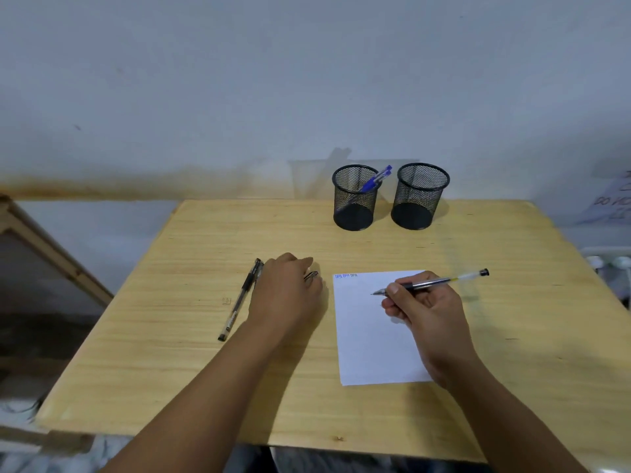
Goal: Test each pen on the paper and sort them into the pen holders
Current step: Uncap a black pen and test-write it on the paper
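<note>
My right hand (423, 307) grips a clear black-ended pen (444, 280), its tip just above the white paper (372, 349). Small blue marks (346, 276) sit at the paper's top left corner. My left hand (286, 288) rests on the table with its fingers curled over a pen cap or pen end (311, 276). A black pen (240, 299) lies left of that hand, a second one partly hidden beside it. Two black mesh holders stand at the back: the left holder (355, 199) has blue pens (375, 179), the right holder (420, 196) looks empty.
The wooden table (191, 370) stands against a pale wall. A wooden frame (51, 254) leans at the left. A paper with writing (611, 199) and white objects (611, 262) sit beyond the table's right edge.
</note>
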{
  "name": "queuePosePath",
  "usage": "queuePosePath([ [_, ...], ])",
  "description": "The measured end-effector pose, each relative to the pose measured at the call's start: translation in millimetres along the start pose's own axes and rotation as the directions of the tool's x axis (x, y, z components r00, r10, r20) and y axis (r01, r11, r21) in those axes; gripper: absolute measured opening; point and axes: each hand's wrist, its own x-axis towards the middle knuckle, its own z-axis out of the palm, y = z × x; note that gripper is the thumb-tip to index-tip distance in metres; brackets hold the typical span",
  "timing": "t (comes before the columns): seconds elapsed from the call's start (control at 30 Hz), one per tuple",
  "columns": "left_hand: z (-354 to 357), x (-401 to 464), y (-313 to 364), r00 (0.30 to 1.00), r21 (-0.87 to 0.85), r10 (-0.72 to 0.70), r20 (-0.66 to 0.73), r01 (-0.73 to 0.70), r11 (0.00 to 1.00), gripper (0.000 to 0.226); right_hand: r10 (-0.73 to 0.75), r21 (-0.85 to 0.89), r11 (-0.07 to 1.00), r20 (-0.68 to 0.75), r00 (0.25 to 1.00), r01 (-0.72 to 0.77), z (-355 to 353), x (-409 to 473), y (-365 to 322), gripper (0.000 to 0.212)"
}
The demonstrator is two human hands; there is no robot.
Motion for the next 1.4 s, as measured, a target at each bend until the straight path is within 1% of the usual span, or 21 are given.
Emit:
queuePosePath([
  [0.03, -2, 3, 1, 1.000, 0.030, -0.001, 0.025, 0.000, 1.000, 0.018, 0.008, 0.005, 1.000, -0.001, 1.000, -0.008, -1, -2, 0, 0.005],
  [0.1, -5, 6, 4, 0.999, 0.074, -0.014, 0.045, 0.010, 0.997, 0.025, 0.023, 0.010, 1.000, -0.004, 1.000, -0.023, -3, -6, -1, 0.004],
  [0.17, -9, 8, 5, 0.998, 0.070, -0.043, 0.040, 0.040, 0.997, 0.020, 0.028, 0.007, 1.000, -0.006, 1.000, -0.028, -5, -9, -1, 0.005],
  [0.2, -11, 8, 5, 0.997, 0.027, -0.066, 0.028, 0.065, 0.998, 0.018, 0.026, 0.008, 1.000, -0.005, 1.000, -0.026, -6, -10, -2, 0.004],
  [0.27, -17, 4, 7, 0.995, -0.155, -0.101, 0.023, 0.103, 0.982, 0.022, 0.016, 0.019, 1.000, -0.003, 1.000, -0.016, -5, -12, -4, 0.003],
  [0.33, -23, -3, 10, 0.993, -0.345, -0.100, 0.056, 0.113, 0.932, 0.026, 0.009, 0.039, 0.999, 0.002, 1.000, -0.009, -4, -13, -6, 0.004],
  [0.37, -27, -7, 11, 0.991, -0.411, -0.105, 0.077, 0.128, 0.902, 0.026, 0.005, 0.046, 0.999, 0.006, 1.000, -0.005, -2, -14, -7, 0.004],
  [0.5, -43, -25, 18, 0.980, -0.569, -0.158, 0.118, 0.197, 0.798, 0.017, -0.019, 0.059, 0.998, 0.030, 0.999, 0.017, 4, -19, -11, 0.005],
  [0.67, -51, -40, 24, 0.954, -0.751, -0.248, 0.168, 0.287, 0.594, 0.010, -0.064, 0.107, 0.993, 0.050, 0.997, 0.058, 11, -26, -16, 0.002],
  [0.8, -45, -51, 28, 0.928, -0.852, -0.315, 0.200, 0.323, 0.411, 0.012, -0.102, 0.172, 0.981, 0.043, 0.994, 0.093, 16, -32, -21, 0.007],
  [0.87, -41, -57, 31, 0.915, -0.889, -0.334, 0.228, 0.335, 0.311, 0.012, -0.113, 0.181, 0.978, 0.036, 0.993, 0.105, 18, -33, -23, 0.008],
  [1.0, -35, -65, 34, 0.898, -0.927, -0.334, 0.286, 0.348, 0.140, 0.012, -0.141, 0.172, 0.976, 0.012, 0.990, 0.137, 22, -35, -25, 0.011],
  [1.1, -33, -67, 37, 0.888, -0.938, -0.331, 0.320, 0.346, 0.019, 0.015, -0.136, 0.158, 0.978, -0.007, 0.991, 0.135, 22, -34, -25, 0.012],
  [1.2, -32, -66, 43, 0.883, -0.944, -0.339, 0.325, 0.323, -0.063, 0.017, -0.134, 0.165, 0.977, -0.007, 0.991, 0.133, 23, -34, -23, 0.014],
  [1.4, -31, -67, 49, 0.873, -0.937, -0.341, 0.348, 0.311, -0.161, 0.018, -0.117, 0.189, 0.975, -0.017, 0.993, 0.119, 24, -33, -20, 0.018],
])
